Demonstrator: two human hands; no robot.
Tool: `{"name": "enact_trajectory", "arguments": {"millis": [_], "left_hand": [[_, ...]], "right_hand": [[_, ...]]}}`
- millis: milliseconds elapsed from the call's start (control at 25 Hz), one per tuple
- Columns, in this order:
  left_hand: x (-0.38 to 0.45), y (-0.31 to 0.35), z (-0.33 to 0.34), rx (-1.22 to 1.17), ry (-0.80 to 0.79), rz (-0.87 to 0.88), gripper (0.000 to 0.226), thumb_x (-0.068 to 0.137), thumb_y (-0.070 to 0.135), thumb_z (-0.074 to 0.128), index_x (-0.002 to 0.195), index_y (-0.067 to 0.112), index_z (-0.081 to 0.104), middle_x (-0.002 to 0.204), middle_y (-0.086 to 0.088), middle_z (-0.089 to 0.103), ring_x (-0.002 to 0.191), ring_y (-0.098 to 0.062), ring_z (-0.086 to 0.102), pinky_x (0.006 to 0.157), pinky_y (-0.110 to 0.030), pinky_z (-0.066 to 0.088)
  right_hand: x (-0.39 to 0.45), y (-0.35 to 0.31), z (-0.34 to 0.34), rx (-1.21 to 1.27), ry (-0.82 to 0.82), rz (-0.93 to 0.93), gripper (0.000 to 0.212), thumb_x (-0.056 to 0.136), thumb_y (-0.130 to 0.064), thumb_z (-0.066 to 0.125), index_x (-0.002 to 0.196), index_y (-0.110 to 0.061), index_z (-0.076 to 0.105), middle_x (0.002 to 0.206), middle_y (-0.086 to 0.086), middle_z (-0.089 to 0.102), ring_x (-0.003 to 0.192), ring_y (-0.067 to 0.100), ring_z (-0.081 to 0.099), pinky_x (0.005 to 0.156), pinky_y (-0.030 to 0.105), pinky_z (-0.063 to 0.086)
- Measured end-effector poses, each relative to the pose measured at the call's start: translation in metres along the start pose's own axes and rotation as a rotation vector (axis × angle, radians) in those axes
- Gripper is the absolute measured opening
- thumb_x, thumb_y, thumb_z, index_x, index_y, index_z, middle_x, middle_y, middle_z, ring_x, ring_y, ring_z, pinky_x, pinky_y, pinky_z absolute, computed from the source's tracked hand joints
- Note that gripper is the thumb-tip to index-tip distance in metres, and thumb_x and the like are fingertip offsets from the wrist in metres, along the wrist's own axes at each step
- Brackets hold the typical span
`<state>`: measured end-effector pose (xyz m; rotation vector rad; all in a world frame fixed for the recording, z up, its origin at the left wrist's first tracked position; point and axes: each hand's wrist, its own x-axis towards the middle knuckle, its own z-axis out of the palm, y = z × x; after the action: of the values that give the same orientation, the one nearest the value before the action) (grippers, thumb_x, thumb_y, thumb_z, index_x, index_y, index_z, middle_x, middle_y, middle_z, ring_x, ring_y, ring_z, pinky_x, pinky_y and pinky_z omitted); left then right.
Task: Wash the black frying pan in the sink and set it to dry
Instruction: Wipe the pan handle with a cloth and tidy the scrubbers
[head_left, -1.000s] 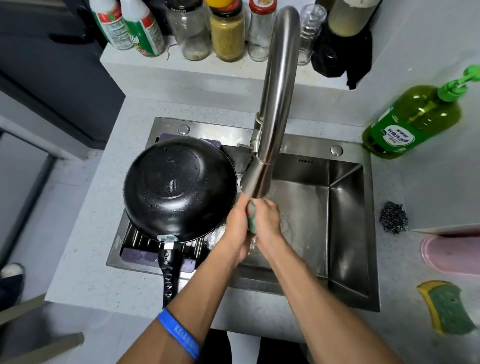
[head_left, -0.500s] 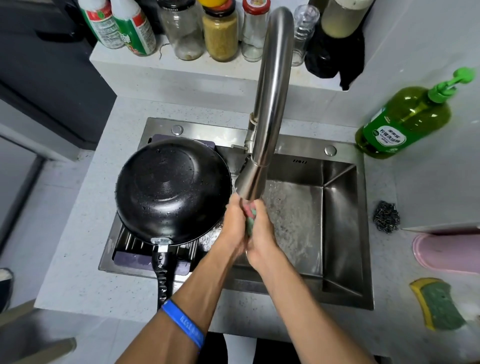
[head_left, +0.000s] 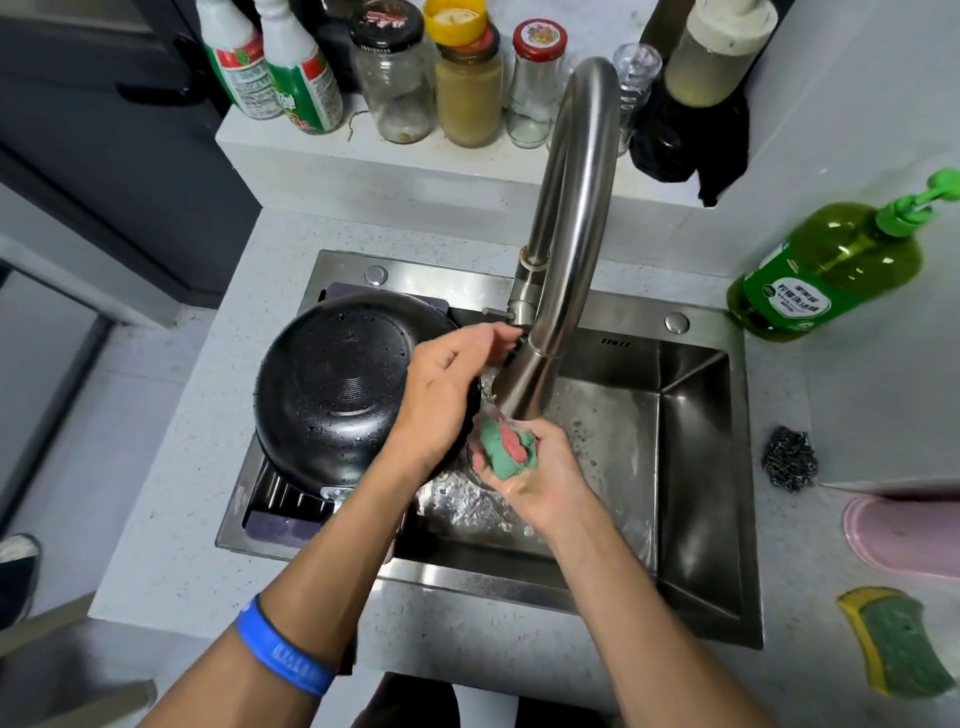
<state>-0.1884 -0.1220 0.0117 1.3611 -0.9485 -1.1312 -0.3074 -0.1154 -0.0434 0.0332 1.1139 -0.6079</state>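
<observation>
The black frying pan (head_left: 337, 389) lies upside down, wet with droplets, on a drying rack (head_left: 283, 501) over the left side of the steel sink (head_left: 696, 467). Its handle is hidden under my left forearm. My right hand (head_left: 535, 483) grips a green and pink sponge (head_left: 506, 447) just below the tap spout (head_left: 524, 384), and water splashes in the basin beneath. My left hand (head_left: 447, 384) reaches up to the tap's base, its fingertips touching the small lever (head_left: 511, 332) beside the tall steel tap.
A green dish soap pump bottle (head_left: 826, 270) lies tilted right of the sink. A steel wool ball (head_left: 789, 457), a pink dish (head_left: 904, 535) and a yellow-green sponge (head_left: 898, 644) sit on the right counter. Jars and bottles (head_left: 431, 78) line the back ledge.
Both hands squeezed the sponge together under the spout before. My left hand has let go and risen to the tap lever; my right hand alone holds the sponge, now turned palm up.
</observation>
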Motion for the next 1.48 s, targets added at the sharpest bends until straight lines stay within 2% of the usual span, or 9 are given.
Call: {"name": "enact_trajectory", "arguments": {"millis": [280, 440, 680, 760, 840, 960, 1160, 1320, 1480], "left_hand": [[-0.003, -0.005, 0.017, -0.054, -0.145, -0.019, 0.032, 0.102, 0.017, 0.046, 0.087, 0.015, 0.075, 0.084, 0.007, 0.071, 0.080, -0.007, 0.063, 0.077, -0.023, 0.047], [0.052, -0.046, 0.011, 0.178, 0.189, -0.290, 0.028, 0.086, 0.036, 0.061, 0.107, 0.018, 0.068, 0.094, -0.003, 0.071, 0.089, -0.020, 0.065, 0.091, -0.043, 0.052], [0.114, -0.058, 0.022, 0.614, 0.179, -0.387, 0.008, 0.086, 0.020, 0.065, 0.093, 0.018, 0.067, 0.098, -0.006, 0.072, 0.095, -0.024, 0.067, 0.092, -0.033, 0.052], [0.116, -0.061, 0.018, 0.696, 0.204, -0.332, 0.005, 0.087, 0.017, 0.064, 0.087, 0.016, 0.070, 0.094, -0.005, 0.073, 0.092, -0.024, 0.067, 0.088, -0.031, 0.052], [0.119, -0.060, 0.017, 0.769, 0.162, -0.208, 0.008, 0.088, 0.016, 0.063, 0.086, 0.013, 0.071, 0.091, -0.006, 0.073, 0.090, -0.025, 0.066, 0.085, -0.032, 0.052], [0.131, -0.046, 0.024, 0.822, 0.036, -0.055, 0.008, 0.086, 0.016, 0.062, 0.082, 0.014, 0.069, 0.082, -0.006, 0.072, 0.082, -0.026, 0.066, 0.075, -0.032, 0.053], [0.100, -0.059, 0.001, 0.430, 0.141, -0.207, 0.006, 0.086, 0.020, 0.063, 0.092, 0.019, 0.067, 0.081, -0.001, 0.069, 0.075, -0.017, 0.065, 0.082, -0.037, 0.056], [-0.009, -0.075, -0.019, 0.237, 0.223, -0.207, 0.024, 0.090, 0.010, 0.056, 0.083, 0.030, 0.067, 0.082, 0.002, 0.070, 0.076, -0.016, 0.064, 0.079, -0.037, 0.053], [-0.065, -0.083, -0.010, 0.181, 0.151, -0.307, 0.024, 0.092, 0.010, 0.055, 0.088, 0.028, 0.069, 0.085, 0.000, 0.070, 0.079, -0.017, 0.062, 0.074, -0.031, 0.051]], "right_hand": [[-0.002, -0.011, -0.007, 0.060, 0.049, 0.004, 0.052, 0.100, -0.049, 0.044, 0.092, -0.008, 0.074, 0.096, 0.016, 0.075, 0.084, 0.027, 0.069, 0.073, 0.037, 0.053], [-0.007, -0.014, -0.003, 0.068, 0.140, -0.016, 0.028, 0.101, -0.016, 0.040, 0.081, -0.005, 0.057, 0.084, 0.014, 0.057, 0.072, 0.022, 0.054, 0.063, 0.036, 0.051], [-0.007, -0.010, -0.001, 0.194, 0.052, 0.035, 0.027, 0.099, -0.004, 0.049, 0.078, 0.005, 0.064, 0.079, 0.022, 0.071, 0.089, 0.034, 0.066, 0.070, 0.048, 0.062], [-0.002, -0.008, -0.007, 0.130, 0.020, 0.041, 0.026, 0.096, -0.001, 0.055, 0.076, 0.005, 0.071, 0.086, 0.018, 0.073, 0.080, 0.028, 0.072, 0.060, 0.033, 0.063], [-0.002, -0.004, -0.006, 0.049, 0.033, 0.003, 0.017, 0.092, -0.002, 0.063, 0.106, 0.004, 0.071, 0.094, 0.011, 0.071, 0.068, 0.017, 0.070, 0.049, 0.021, 0.054], [0.004, 0.002, -0.008, 0.084, 0.045, -0.033, 0.012, 0.091, -0.005, 0.065, 0.103, -0.003, 0.068, 0.086, 0.008, 0.067, 0.068, 0.015, 0.061, 0.055, 0.026, 0.048], [0.005, 0.007, -0.005, 0.130, 0.029, -0.120, 0.032, 0.085, 0.026, 0.047, 0.093, -0.004, 0.056, 0.089, 0.013, 0.065, 0.084, 0.029, 0.071, 0.058, 0.037, 0.061], [0.005, 0.009, -0.002, 0.104, 0.133, -0.230, 0.016, 0.095, 0.006, 0.056, 0.105, -0.005, 0.059, 0.081, 0.011, 0.065, 0.049, 0.008, 0.056, 0.036, 0.017, 0.038], [0.010, 0.009, -0.007, -0.179, 0.290, -0.290, 0.012, 0.095, -0.016, 0.066, 0.089, -0.005, 0.067, 0.061, 0.000, 0.055, 0.037, 0.006, 0.038, 0.033, 0.019, 0.023]]}}
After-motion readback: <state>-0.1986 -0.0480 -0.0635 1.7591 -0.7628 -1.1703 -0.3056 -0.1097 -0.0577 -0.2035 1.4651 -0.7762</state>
